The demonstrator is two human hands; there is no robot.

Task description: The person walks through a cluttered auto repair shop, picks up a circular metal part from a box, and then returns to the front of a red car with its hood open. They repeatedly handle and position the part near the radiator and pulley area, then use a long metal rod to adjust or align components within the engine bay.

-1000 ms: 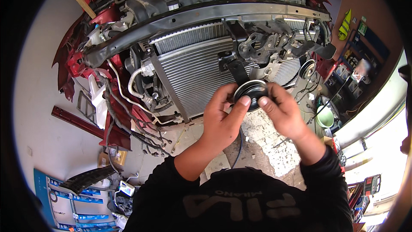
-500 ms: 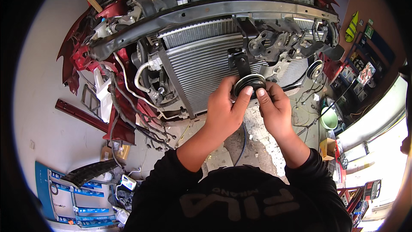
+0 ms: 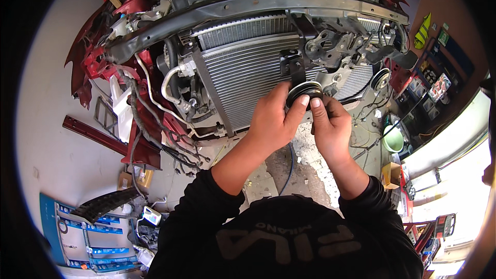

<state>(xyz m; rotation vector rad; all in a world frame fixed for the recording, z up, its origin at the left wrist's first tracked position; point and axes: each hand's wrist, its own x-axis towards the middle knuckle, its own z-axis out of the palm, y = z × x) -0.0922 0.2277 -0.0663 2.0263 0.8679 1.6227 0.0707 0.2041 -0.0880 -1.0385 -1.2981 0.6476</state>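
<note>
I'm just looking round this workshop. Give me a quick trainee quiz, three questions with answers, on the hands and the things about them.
1. True or false: the left hand and the right hand both touch the black round part.
2. What colour is the tub on the floor at the right?
A) red
B) light green
C) dark blue
3. Fill in: the yellow thing on the brown wall, upper right, looks like a ___.

Key:
1. True.
2. B.
3. Vest.
</note>
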